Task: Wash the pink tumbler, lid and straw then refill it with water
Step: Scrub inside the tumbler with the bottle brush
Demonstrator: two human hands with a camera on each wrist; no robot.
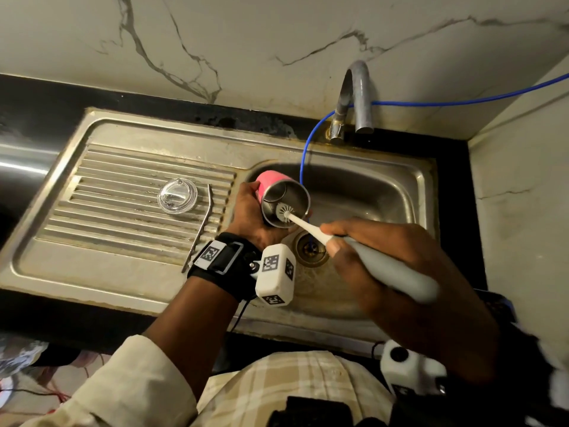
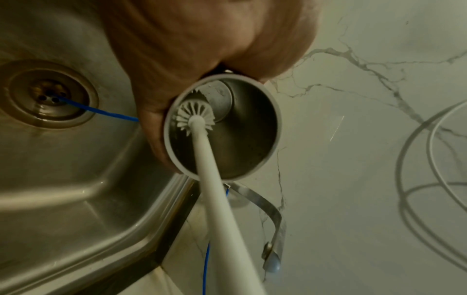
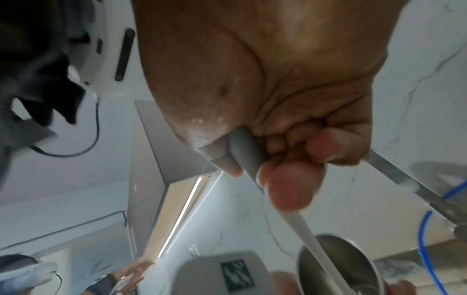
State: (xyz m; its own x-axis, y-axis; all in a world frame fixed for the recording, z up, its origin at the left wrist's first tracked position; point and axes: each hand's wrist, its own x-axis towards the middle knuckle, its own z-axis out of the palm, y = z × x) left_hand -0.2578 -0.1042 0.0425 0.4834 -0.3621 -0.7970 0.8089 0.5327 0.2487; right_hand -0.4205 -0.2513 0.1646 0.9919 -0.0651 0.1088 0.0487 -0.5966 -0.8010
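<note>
a: where's the pink tumbler (image 1: 278, 197) rn?
b: over the sink (image 1: 381, 186) basin, tilted on its side, mouth toward the person. left hand (image 1: 249, 212) wraps round its body, grip curled tight on it.
a: and the right hand (image 1: 372, 257)?
b: fingers (image 3: 290, 185) curled round the grey handle of a bottle brush (image 1: 308, 224). white stem goes thru the rim, bristle head (image 2: 194, 117) sits inside against the steel wall, near the bottom.
a: lid + straw?
b: clear lid (image 1: 177, 195) lies on the ribbed drainboard (image 1: 129, 186), left of the basin. metal straw (image 1: 201, 226) lies just beside it, to its right, apart from it.
a: anything else?
b: tap (image 1: 354, 100) behind the basin, w/ a blue tube (image 1: 304, 155) running down into the drain (image 1: 311, 249).
</note>
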